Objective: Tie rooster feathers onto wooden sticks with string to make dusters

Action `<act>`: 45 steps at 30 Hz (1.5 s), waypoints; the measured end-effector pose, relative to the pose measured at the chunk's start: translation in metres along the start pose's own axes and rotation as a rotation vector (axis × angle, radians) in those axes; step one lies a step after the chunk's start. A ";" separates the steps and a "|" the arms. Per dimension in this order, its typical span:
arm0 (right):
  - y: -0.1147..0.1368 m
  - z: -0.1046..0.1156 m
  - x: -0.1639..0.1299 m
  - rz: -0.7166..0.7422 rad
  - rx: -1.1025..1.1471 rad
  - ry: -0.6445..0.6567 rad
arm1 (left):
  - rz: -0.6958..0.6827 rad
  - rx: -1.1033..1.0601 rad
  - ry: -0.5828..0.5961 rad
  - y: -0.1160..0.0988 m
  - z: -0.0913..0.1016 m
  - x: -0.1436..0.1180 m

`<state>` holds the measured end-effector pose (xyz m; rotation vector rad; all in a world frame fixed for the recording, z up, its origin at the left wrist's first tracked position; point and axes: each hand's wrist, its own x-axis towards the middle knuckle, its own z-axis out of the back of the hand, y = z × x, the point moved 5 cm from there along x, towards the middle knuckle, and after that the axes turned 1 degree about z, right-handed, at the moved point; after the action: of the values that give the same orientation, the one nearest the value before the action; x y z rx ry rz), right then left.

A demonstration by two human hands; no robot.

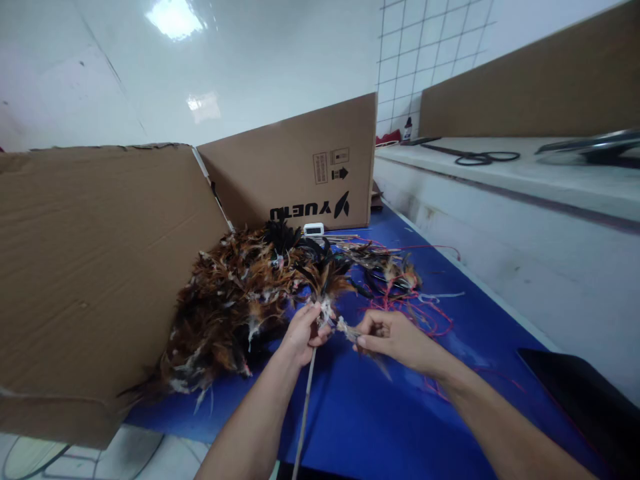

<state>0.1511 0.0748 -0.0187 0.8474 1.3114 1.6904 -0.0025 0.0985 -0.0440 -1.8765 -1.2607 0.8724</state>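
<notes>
Where dark feathers (324, 276) converge, their base (326, 311) looks white.

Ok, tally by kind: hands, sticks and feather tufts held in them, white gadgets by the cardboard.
Hands: 2 (left hand, right hand)
Held stick: 1
Held feather tufts: 2 (left tuft, right tuft)
White gadget: 1
Total: 6

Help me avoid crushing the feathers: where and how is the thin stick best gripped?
Probably by the bare length of the stick below the left hand, pinched crosswise, coming from the right. It is slim and straight there, while the dark and brown feathers fan out above the hand. The left forearm lies along the stick's left side, so the right side looks freer.
</notes>
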 end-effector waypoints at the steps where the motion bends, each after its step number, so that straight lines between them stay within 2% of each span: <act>1: 0.001 0.000 0.000 -0.014 0.068 -0.005 | 0.003 -0.009 -0.004 0.000 0.000 0.000; 5: 0.002 -0.001 0.000 -0.018 0.238 -0.002 | 0.018 -0.037 -0.025 0.002 0.000 -0.001; 8: -0.001 0.001 0.002 0.025 0.200 -0.006 | 0.020 -0.021 0.005 0.004 -0.001 -0.001; 11: -0.003 0.005 0.005 0.078 0.050 -0.053 | 0.019 0.019 0.040 0.005 -0.003 -0.001; 14: -0.003 0.008 0.007 0.115 -0.102 -0.094 | 0.020 0.040 0.016 0.007 -0.002 -0.001; 18: 0.014 0.014 0.007 0.218 -0.278 -0.097 | 0.047 0.043 0.025 0.008 -0.004 -0.003; 20: 0.030 0.015 0.008 0.295 -0.373 -0.063 | 0.072 0.033 0.051 0.009 -0.006 -0.003; 23: 0.053 0.010 0.010 0.385 -0.529 0.056 | 0.099 0.009 0.102 0.011 -0.008 -0.004; 27: 0.069 0.002 0.019 0.416 -0.758 0.134 | 0.122 -0.020 0.149 0.014 -0.009 -0.003; 31: 0.069 -0.002 0.029 0.433 -0.894 0.143 | 0.120 -0.028 0.174 0.013 -0.009 -0.003; 45: 0.056 -0.011 0.038 0.419 -1.034 0.102 | 0.105 0.009 0.196 0.018 -0.006 -0.001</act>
<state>0.1139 0.0972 0.0347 0.4021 0.1677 2.3826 0.0108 0.0916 -0.0556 -1.9827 -1.0464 0.7265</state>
